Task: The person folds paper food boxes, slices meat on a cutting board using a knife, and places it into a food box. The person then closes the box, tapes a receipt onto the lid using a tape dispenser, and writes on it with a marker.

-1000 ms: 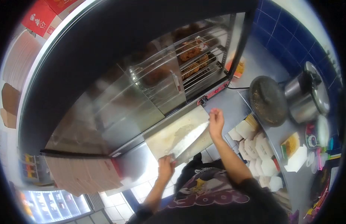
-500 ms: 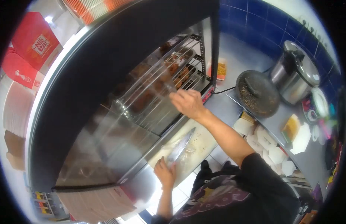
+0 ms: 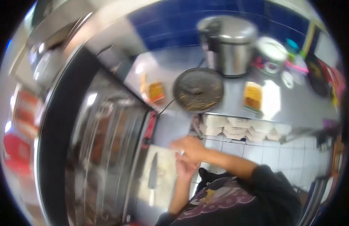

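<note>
A knife [image 3: 153, 173] lies on the pale cutting board [image 3: 144, 188], its blade toward the back and its light handle toward the front; neither hand touches it. Just right of the board, my right hand [image 3: 190, 148] is over my left hand [image 3: 186, 167], and the two touch or overlap. Motion smears the fingers of my right hand. My left hand is partly covered, its palm side showing. Whether anything small is between them cannot be made out.
The glass display cabinet [image 3: 103, 150] stands along the left. On the steel counter [image 3: 229, 100] are a dark round stone bowl [image 3: 199, 90], a metal pot [image 3: 231, 49] and an orange food box [image 3: 252, 97]. White cartons [image 3: 238, 128] are stacked below the counter edge.
The view has turned right. The knife, earlier between my hands, lies on the board. My right hand has come back from in front of the cabinet to my left hand, which has left the knife.
</note>
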Demonstrator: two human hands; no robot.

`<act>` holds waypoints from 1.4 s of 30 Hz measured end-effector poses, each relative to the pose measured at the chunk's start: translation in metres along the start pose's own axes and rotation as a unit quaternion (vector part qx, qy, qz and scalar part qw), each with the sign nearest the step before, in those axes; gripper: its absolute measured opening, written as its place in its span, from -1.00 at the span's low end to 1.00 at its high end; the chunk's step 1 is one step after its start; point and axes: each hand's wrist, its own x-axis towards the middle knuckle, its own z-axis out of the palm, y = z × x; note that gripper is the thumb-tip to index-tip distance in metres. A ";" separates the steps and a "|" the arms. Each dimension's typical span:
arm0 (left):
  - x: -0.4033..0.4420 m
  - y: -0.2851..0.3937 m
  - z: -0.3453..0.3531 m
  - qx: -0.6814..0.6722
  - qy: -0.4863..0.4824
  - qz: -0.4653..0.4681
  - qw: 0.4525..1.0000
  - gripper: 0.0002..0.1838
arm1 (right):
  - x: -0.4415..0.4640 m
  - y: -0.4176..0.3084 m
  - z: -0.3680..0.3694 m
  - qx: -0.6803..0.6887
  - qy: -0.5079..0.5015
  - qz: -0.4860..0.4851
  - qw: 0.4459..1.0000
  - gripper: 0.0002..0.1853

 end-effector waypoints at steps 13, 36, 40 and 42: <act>0.190 -0.231 0.291 0.801 -0.211 0.532 0.176 -0.48 | -0.893 0.027 -0.146 -0.171 0.493 0.777 0.352 -0.54; 0.159 -0.730 0.651 0.840 -0.163 0.350 0.381 -0.66 | -0.955 0.017 -0.228 0.323 0.607 0.716 0.120 -0.50; 0.155 -0.866 0.739 0.818 -0.236 0.376 0.366 -0.59 | -1.046 0.048 -0.275 0.286 0.687 0.665 0.060 -0.54; 0.134 -0.932 0.783 0.755 -0.308 0.441 0.374 -0.56 | -1.093 0.062 -0.303 0.240 0.676 0.689 0.104 -0.54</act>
